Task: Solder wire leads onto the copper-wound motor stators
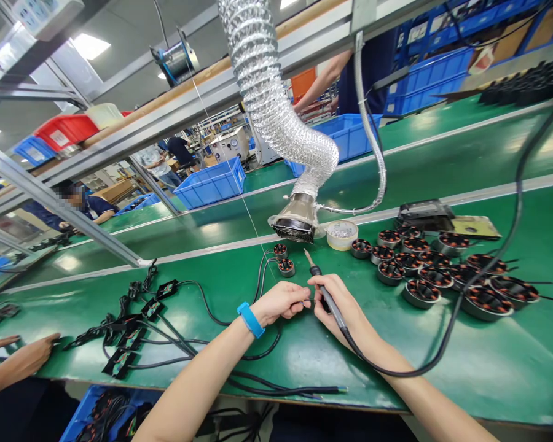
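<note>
Right hand [338, 304] gripping black-handled soldering iron [325, 288], left hand [281, 302] pinching thin wire near green bench's front edge [488, 368]; two black copper-wound motor stators [283, 259] wired, many loose stators [435, 270] remaining at right.

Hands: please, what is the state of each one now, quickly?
Left hand: closed, fingertips pinching a thin wire.
Right hand: closed around a soldering iron, tip pointing away from the person.
</note>
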{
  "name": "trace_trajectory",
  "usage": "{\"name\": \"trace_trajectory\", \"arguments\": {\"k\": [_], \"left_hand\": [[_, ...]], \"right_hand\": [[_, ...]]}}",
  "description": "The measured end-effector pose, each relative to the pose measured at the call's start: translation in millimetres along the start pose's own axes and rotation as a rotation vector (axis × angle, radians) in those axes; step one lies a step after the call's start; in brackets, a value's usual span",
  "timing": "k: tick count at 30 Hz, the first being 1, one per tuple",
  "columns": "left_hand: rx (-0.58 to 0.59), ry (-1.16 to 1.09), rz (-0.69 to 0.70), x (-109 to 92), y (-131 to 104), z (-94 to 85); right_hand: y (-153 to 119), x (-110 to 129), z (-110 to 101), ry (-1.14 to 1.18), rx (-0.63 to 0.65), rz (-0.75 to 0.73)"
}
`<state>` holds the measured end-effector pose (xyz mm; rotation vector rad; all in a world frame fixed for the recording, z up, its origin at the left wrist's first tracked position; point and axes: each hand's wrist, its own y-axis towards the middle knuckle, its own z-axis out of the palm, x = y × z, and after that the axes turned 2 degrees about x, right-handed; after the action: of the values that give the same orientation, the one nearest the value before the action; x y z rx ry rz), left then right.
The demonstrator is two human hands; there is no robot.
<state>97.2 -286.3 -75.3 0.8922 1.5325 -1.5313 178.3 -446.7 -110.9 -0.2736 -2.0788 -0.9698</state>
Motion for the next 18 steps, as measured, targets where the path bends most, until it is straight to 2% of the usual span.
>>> {"name": "trace_trajectory", "arguments": {"k": [3,8,14,18], "left_hand": [[-0.013,0.002,-0.005,0.8,1.7,-0.7],[0.071,-0.049,0.018,-2.0,-0.4,0.0],[-0.001,0.004,0.008,0.2,-2.4,0.3],[0.023,0.020,0.033,-1.0,-4.4,2.1]], "right_hand": [[-0.4,0.0,-0.2,-0.013,-0.007,-0.001],[-0.9,0.5,-0.1,-0.026,-0.010,0.009],[-1.4,0.4,-1.3,-0.016,-0.009,0.005],[-5.5,1.2,-5.0,0.018,-0.050,0.012]]}}
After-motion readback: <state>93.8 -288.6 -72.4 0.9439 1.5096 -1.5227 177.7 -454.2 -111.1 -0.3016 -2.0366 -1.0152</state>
